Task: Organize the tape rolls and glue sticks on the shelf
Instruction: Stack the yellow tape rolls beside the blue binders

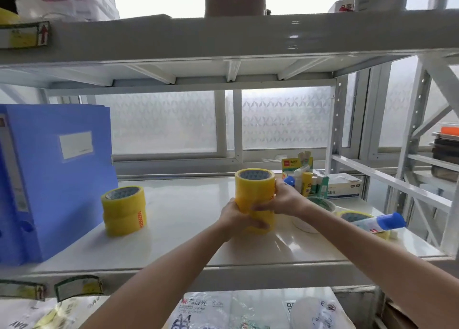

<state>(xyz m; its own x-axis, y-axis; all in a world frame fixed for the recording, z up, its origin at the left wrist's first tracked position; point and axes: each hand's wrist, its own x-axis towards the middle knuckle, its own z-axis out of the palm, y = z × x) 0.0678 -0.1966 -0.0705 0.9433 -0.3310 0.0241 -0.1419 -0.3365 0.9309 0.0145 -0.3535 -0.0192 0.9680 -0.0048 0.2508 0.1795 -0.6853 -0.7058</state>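
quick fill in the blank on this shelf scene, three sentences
1. The left hand and right hand together grip a stack of tape rolls coloured ____.
2. The second tape stack stands beside a ____ file box.
3. The glue stick at the right lies on its ____.
Missing words: yellow; blue; side.

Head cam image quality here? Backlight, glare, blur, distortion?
Head view: the frosted window backlights the scene, and the top is blown out. Head view: glare streak on the upper shelf edge. Head view: wide-angle bowing of the shelf lines; bottom-left labels are smeared. Head view: the yellow tape stack, gripped by the left hand and right hand, is fairly sharp.
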